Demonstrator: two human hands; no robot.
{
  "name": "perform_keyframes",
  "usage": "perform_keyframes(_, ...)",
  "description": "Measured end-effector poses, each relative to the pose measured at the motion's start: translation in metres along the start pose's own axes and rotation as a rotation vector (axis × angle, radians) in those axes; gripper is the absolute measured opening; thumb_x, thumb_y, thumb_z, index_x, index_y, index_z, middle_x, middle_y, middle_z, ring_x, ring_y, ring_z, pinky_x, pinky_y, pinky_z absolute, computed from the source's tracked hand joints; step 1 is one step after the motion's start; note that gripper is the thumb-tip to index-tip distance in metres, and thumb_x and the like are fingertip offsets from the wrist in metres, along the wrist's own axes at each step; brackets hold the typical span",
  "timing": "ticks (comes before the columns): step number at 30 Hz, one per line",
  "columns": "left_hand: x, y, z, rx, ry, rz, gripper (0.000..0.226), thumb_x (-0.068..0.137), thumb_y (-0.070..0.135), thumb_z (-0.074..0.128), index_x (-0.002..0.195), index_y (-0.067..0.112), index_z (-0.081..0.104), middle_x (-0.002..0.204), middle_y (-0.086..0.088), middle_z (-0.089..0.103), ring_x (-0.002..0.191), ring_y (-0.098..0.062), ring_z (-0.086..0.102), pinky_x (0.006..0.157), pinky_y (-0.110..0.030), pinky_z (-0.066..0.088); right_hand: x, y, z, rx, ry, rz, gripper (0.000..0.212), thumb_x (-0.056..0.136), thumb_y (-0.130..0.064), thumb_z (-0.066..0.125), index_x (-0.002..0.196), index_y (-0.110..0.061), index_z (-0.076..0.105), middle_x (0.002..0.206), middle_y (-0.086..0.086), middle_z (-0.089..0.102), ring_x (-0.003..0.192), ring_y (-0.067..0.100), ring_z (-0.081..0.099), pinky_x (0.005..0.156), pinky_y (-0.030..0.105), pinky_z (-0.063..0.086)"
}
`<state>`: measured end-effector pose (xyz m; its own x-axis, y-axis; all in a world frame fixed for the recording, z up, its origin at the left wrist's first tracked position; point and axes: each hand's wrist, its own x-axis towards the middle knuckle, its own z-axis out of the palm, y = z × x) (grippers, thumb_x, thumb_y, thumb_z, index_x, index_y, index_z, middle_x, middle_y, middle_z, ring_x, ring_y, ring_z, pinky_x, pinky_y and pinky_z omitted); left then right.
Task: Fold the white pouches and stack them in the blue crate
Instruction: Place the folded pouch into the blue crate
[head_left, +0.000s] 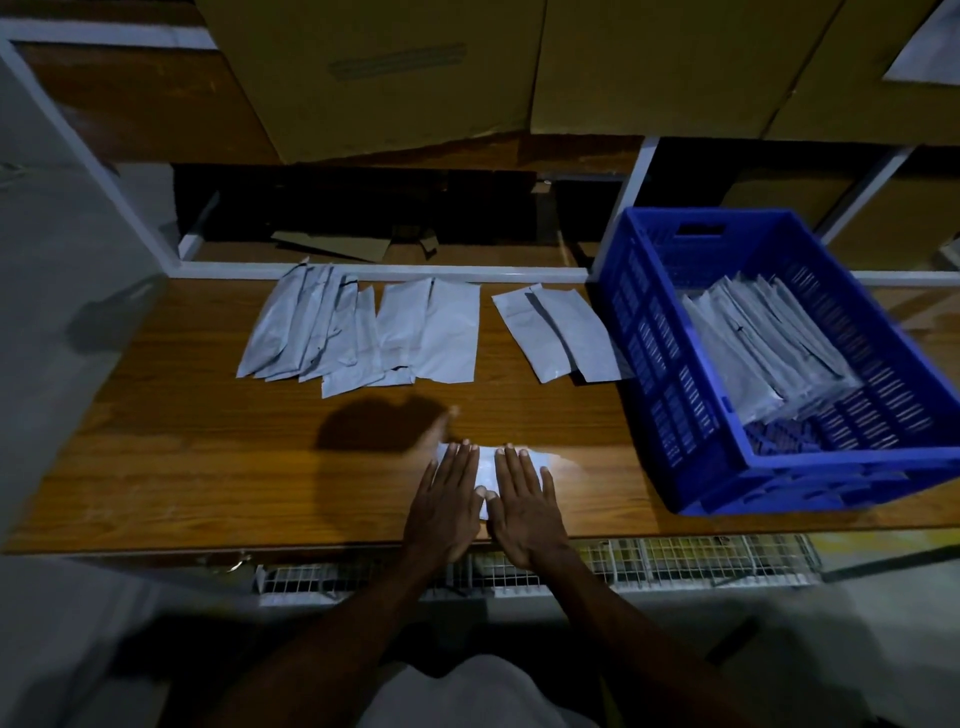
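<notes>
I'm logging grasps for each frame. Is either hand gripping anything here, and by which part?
Nothing is gripped. The left hand and right hand lie flat, fingers straight, pressing the white pouch onto the table from above.

No legible text anywhere (all too blurred)

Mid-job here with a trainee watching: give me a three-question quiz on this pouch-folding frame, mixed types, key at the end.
1. True or false: both hands press flat on one white pouch at the table's near edge.
2. Where is the blue crate? A) the person's left B) the person's right C) under the table
3. Fill in: the crate already holds a stack of ____.

Key:
1. True: left hand and right hand lie side by side, fingers straight.
2. B
3. White pouches; more lie loose on the wooden table.
</notes>
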<state>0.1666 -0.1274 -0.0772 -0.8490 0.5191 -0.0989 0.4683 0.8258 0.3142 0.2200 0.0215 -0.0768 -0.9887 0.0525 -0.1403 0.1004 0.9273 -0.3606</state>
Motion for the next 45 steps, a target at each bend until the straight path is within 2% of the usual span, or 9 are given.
perform_keyframes(5, 0.002, -0.002, 0.001, 0.026, -0.009, 0.008, 0.067, 0.097, 0.050, -0.003, 0.157, 0.022, -0.011, 0.164, 0.002, -0.015, 0.151, -0.013, -0.017, 0.124, -0.036, -0.006, 0.003, 0.000, 0.000, -0.021, -0.022, 0.016, 0.072, 0.097, -0.055, -0.003, 0.159, -0.019, -0.006, 0.165, 0.000, -0.016, 0.150, 0.016, -0.021, 0.123, 0.045, -0.008)
perform_keyframes(8, 0.004, -0.003, 0.000, 0.026, -0.019, 0.001, 0.063, 0.104, 0.047, 0.010, 0.159, 0.020, -0.007, 0.164, 0.002, -0.014, 0.151, -0.014, -0.014, 0.124, -0.037, -0.003, 0.003, 0.000, 0.000, -0.029, -0.039, 0.015, 0.069, 0.099, -0.051, 0.004, 0.159, -0.018, -0.005, 0.165, 0.001, -0.014, 0.151, 0.016, -0.019, 0.123, 0.045, -0.006)
perform_keyframes(15, 0.005, 0.000, -0.004, 0.014, -0.033, -0.009, 0.062, 0.107, 0.042, 0.020, 0.159, 0.020, -0.006, 0.166, 0.001, -0.010, 0.153, -0.014, -0.011, 0.124, -0.036, -0.004, 0.005, -0.001, -0.005, -0.045, -0.096, 0.026, 0.073, 0.093, -0.055, -0.007, 0.157, -0.019, -0.012, 0.163, 0.001, -0.019, 0.150, 0.018, -0.021, 0.123, 0.047, -0.006)
perform_keyframes(24, 0.010, 0.000, -0.012, 0.007, -0.106, -0.011, 0.063, 0.107, 0.043, 0.022, 0.160, 0.018, 0.000, 0.167, -0.002, -0.004, 0.153, -0.016, -0.006, 0.124, -0.037, 0.001, 0.014, -0.003, -0.021, -0.037, -0.257, 0.061, 0.064, 0.106, -0.049, 0.009, 0.157, -0.018, -0.013, 0.161, -0.001, -0.024, 0.150, 0.016, -0.020, 0.120, 0.042, -0.011)
perform_keyframes(30, 0.030, -0.011, -0.035, 0.051, -0.193, 0.082, 0.060, 0.105, 0.029, 0.039, 0.159, 0.013, 0.016, 0.166, -0.005, 0.015, 0.152, -0.021, 0.015, 0.123, -0.035, 0.016, 0.027, 0.001, -0.055, -0.037, -0.313, 0.017, 0.069, 0.102, -0.035, 0.042, 0.159, -0.012, 0.011, 0.167, 0.011, 0.001, 0.153, 0.029, 0.005, 0.121, 0.043, 0.013)
perform_keyframes(35, 0.037, -0.013, -0.051, 0.056, -0.155, 0.108, 0.083, 0.095, 0.036, 0.062, 0.159, 0.014, 0.014, 0.166, -0.004, 0.013, 0.153, -0.021, 0.010, 0.123, -0.040, 0.013, 0.030, -0.003, -0.063, -0.068, -0.275, 0.061, 0.080, 0.095, -0.035, 0.056, 0.159, -0.015, 0.011, 0.165, 0.008, 0.010, 0.152, 0.034, 0.005, 0.120, 0.050, 0.013)
perform_keyframes(39, 0.052, -0.017, -0.054, 0.129, -0.219, 0.131, 0.087, 0.088, 0.042, 0.069, 0.157, 0.018, 0.022, 0.162, -0.004, 0.027, 0.149, -0.022, 0.022, 0.122, -0.043, 0.016, 0.034, -0.004, -0.068, -0.064, -0.170, 0.052, 0.079, 0.079, -0.035, 0.075, 0.146, -0.016, 0.037, 0.145, 0.012, 0.045, 0.133, 0.035, 0.038, 0.109, 0.042, 0.034)
perform_keyframes(42, 0.060, -0.015, -0.061, 0.197, -0.220, 0.214, 0.081, 0.084, 0.041, 0.075, 0.151, 0.018, 0.035, 0.154, -0.005, 0.040, 0.143, -0.023, 0.033, 0.119, -0.042, 0.018, 0.036, -0.008, -0.075, -0.112, -0.112, 0.036, 0.062, 0.071, -0.034, 0.081, 0.126, -0.019, 0.056, 0.132, 0.008, 0.054, 0.122, 0.033, 0.048, 0.099, 0.039, 0.038)
perform_keyframes(45, 0.064, -0.013, -0.070, 0.187, -0.223, 0.241, 0.084, 0.078, 0.040, 0.081, 0.147, 0.018, 0.039, 0.150, -0.006, 0.045, 0.140, -0.026, 0.037, 0.115, -0.041, 0.025, 0.036, -0.013, -0.083, -0.153, -0.081, 0.034, 0.063, 0.067, -0.034, 0.086, 0.122, -0.022, 0.060, 0.128, 0.006, 0.058, 0.120, 0.031, 0.049, 0.097, 0.039, 0.036)
